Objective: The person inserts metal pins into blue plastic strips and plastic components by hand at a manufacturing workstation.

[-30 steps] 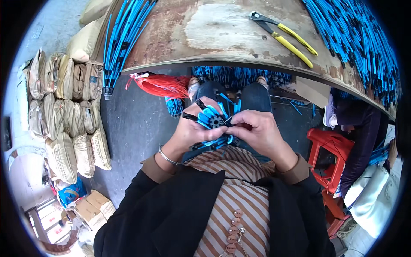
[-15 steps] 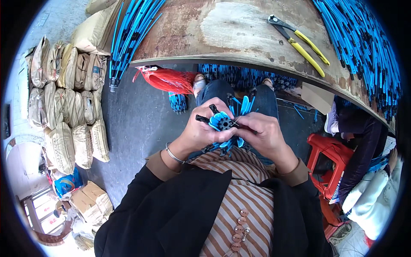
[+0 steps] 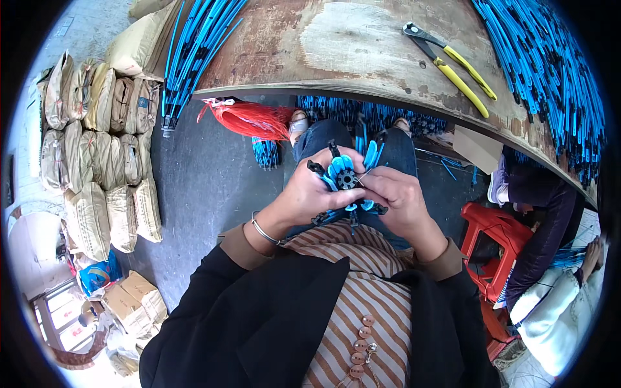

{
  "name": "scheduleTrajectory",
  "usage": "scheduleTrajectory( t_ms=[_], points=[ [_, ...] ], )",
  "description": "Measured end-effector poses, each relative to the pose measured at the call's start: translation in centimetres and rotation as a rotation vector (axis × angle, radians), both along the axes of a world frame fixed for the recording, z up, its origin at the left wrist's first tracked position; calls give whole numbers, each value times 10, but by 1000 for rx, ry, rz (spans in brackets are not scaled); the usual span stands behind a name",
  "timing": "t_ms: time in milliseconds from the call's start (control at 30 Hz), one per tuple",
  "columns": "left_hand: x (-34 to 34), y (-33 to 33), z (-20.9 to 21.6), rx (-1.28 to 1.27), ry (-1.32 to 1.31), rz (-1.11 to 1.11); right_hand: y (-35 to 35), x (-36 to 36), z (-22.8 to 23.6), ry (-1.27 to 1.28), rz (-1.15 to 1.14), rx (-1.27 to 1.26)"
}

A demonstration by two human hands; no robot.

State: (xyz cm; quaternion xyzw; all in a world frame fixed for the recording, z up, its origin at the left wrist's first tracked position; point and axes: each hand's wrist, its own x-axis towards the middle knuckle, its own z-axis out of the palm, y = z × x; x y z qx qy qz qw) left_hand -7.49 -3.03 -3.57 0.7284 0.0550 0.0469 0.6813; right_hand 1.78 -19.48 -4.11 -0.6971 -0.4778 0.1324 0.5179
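Note:
Over my lap is a frame of blue ribs with black ends set around a round black notched hub (image 3: 347, 180), hub side up. My left hand (image 3: 309, 193) is wrapped round it from the left, its fingers and thumb close beside the hub. On the other side, my right hand (image 3: 396, 194) pinches a thin wire (image 3: 363, 175) at the hub's right edge. The blue ribs (image 3: 370, 155) fan out past my fingers, several with black tips. The palms hide much of the ribs' undersides.
A worn wooden table (image 3: 278, 52) stands ahead, bearing yellow-handled pliers (image 3: 460, 85) and a large pile of blue ribs (image 3: 550, 77). Red strands (image 3: 249, 119) hang below its edge. Stacked sacks (image 3: 87, 220) are at left. A red stool (image 3: 495, 233) and another person's sleeve (image 3: 550, 323) are at right.
The hub has turned and shifted slightly to the right and up in my hands, and its ribs now point elsewhere. Both hands keep their hold.

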Motion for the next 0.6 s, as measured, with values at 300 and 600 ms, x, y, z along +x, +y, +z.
scheduleTrajectory(
  t_ms=[300, 600],
  points=[
    [2, -5, -7, -245, -8, 29, -3, 7, -1, 300, -82, 7],
    [7, -6, -6, -158, -3, 78, -11, 153, 53, -879, -522, -316]
  ],
)
